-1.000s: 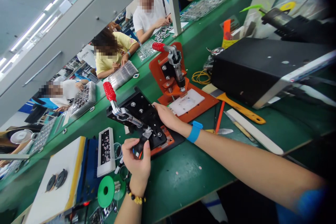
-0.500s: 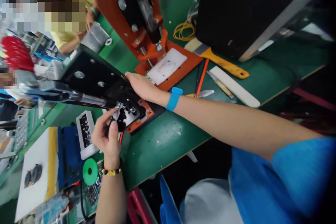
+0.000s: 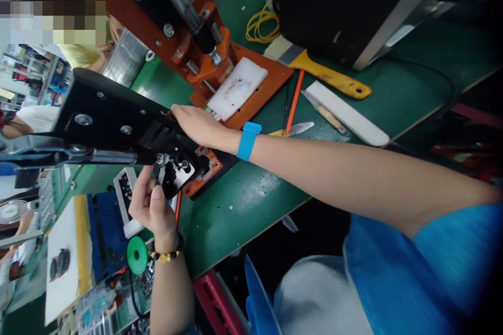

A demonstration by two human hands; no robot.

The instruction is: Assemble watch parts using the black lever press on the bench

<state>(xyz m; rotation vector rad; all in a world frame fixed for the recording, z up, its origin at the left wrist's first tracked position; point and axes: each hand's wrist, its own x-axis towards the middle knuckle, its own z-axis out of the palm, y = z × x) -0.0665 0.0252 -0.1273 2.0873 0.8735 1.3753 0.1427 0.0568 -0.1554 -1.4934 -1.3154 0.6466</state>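
A black toggle press with a metal lever linkage leans across the left of the view, on an orange base. My right hand, wearing a blue wristband, is closed on the press's far edge, and some of its fingers are hidden behind it. On the near side, my left hand, with a beaded bracelet, curls its thumb and fingers at the edge of the black press head. The fingertips there are partly hidden. Beside my right hand stands an orange toggle press, with a white pad on its base.
A yellow-handled brush, an orange stick, a knife and a white bar lie right of the presses. A large black box stands behind them. At left are a white parts tray and a green spool. Another person sits across the bench.
The view has shifted, so both presses appear further left and the red lever handle has left the frame. Both hands keep their places at the black press.
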